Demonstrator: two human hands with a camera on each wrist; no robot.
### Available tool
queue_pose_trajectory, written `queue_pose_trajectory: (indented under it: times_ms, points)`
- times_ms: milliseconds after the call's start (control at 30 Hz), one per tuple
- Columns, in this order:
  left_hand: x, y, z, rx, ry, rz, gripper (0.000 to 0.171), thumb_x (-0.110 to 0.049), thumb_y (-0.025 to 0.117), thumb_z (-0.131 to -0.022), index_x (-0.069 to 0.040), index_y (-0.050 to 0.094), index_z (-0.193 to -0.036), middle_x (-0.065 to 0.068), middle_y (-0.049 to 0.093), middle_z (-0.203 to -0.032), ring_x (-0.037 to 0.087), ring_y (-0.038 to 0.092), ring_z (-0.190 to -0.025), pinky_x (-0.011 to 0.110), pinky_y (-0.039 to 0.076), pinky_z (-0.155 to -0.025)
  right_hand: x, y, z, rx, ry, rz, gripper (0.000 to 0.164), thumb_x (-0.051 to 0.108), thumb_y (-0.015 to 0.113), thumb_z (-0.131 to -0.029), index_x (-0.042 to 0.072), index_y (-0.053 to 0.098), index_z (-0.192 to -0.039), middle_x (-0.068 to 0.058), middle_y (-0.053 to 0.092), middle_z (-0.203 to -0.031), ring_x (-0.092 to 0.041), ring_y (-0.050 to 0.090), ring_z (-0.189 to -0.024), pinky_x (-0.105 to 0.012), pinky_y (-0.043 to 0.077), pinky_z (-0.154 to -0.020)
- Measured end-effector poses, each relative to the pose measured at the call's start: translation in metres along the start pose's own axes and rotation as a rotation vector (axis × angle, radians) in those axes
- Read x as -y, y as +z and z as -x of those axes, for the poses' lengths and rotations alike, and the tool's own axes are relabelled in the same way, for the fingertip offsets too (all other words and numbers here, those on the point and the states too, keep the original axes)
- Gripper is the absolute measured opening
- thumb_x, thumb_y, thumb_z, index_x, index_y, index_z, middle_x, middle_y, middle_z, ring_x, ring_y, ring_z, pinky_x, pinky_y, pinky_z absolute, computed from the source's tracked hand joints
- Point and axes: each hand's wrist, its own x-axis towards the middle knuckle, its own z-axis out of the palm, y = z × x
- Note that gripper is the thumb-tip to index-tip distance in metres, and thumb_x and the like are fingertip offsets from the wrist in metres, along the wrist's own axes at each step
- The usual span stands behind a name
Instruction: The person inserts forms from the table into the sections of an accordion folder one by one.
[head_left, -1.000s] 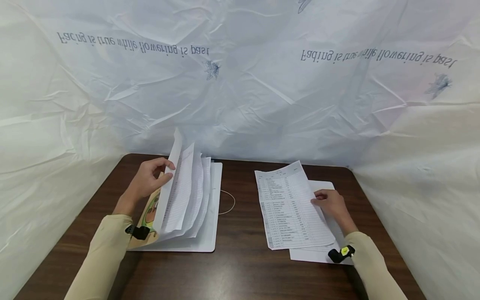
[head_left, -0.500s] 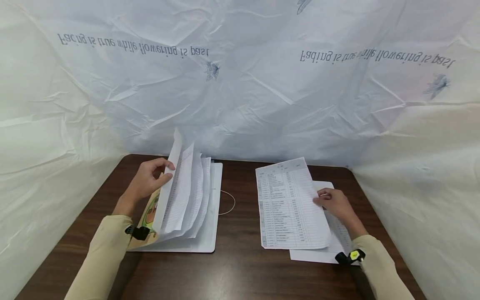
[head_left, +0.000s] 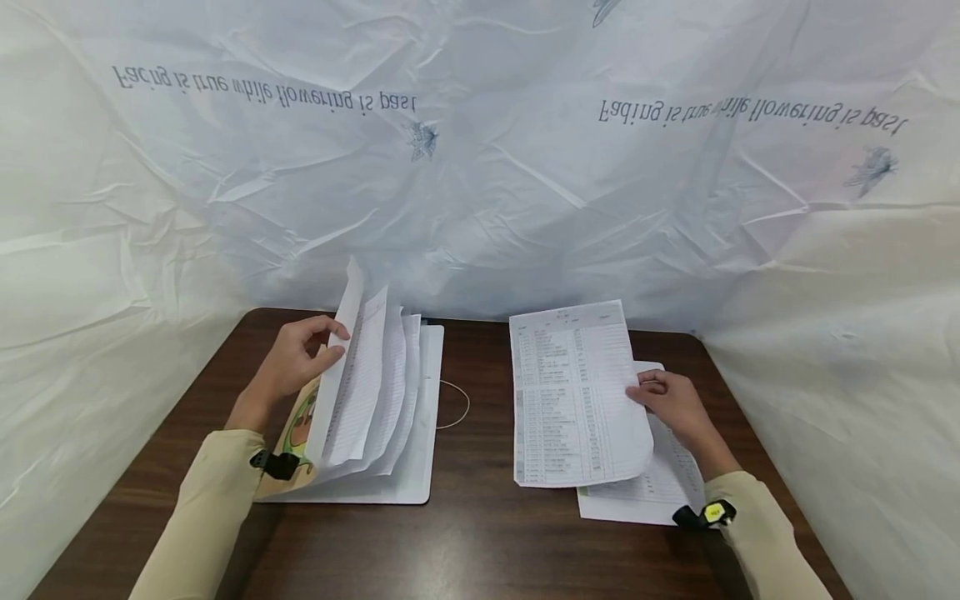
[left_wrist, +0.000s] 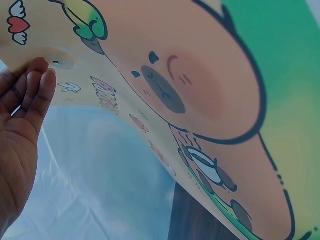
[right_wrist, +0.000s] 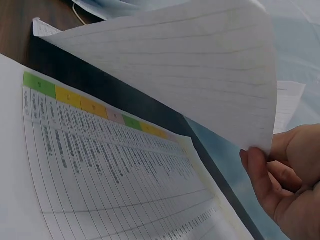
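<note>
Thin printed sheet (head_left: pixel 577 396) and illustrated cover (left_wrist: pixel 220 90), each held by one edge above a dark wood-grain table (head_left: pixel 487 537).
Left hand (head_left: pixel 296 358): thumb and fingers pinching the smooth cover, a cartoon animal on its face; beside it, thin curling leaves (head_left: pixel 371 379) fan up over a white, round-cornered board (head_left: pixel 431 417) at table left. Right hand (head_left: pixel 675 407): thumb and fingertips pinching the sheet's side edge; sheet rectangular, slightly bowed, raised at table right over a second sheet (right_wrist: pixel 115 165), ruled, with coloured header cells.
</note>
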Motion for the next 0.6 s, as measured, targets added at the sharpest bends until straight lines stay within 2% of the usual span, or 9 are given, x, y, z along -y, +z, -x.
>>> queue_pose_trajectory:
  times_ms: [133,367,600]
  points:
    - [0.0,0.0,0.0,-0.011,-0.009,0.004,0.014,0.01,0.066,-0.083,0.007,0.067,-0.097,0.007,0.058,-0.079,0.004,0.046,-0.059,0.019,0.039,-0.056,0.0,0.004,0.001,-0.005,0.027,-0.076,0.04,0.023,0.07,-0.098,-0.003,0.062,-0.126,-0.019,0.071,-0.112,-0.016,0.067,-0.09,-0.024,0.055,-0.078]
    - [0.0,-0.001,-0.001,-0.004,-0.003,-0.005,0.014,0.01,0.066,-0.083,0.007,0.067,-0.097,0.008,0.06,-0.081,0.004,0.047,-0.062,0.019,0.041,-0.058,0.01,0.017,0.004,0.0,0.063,-0.171,0.045,0.025,0.071,-0.097,-0.004,0.06,-0.13,-0.017,0.071,-0.114,-0.011,0.067,-0.089,-0.024,0.055,-0.077]
    - [0.0,-0.001,-0.001,-0.003,-0.014,-0.016,0.014,0.01,0.067,-0.083,0.007,0.067,-0.097,0.008,0.062,-0.084,0.012,0.049,-0.063,0.022,0.042,-0.057,0.029,0.03,0.007,0.004,0.048,-0.261,0.044,0.022,0.071,-0.097,-0.004,0.06,-0.13,-0.012,0.072,-0.111,-0.008,0.068,-0.088,-0.023,0.054,-0.077]
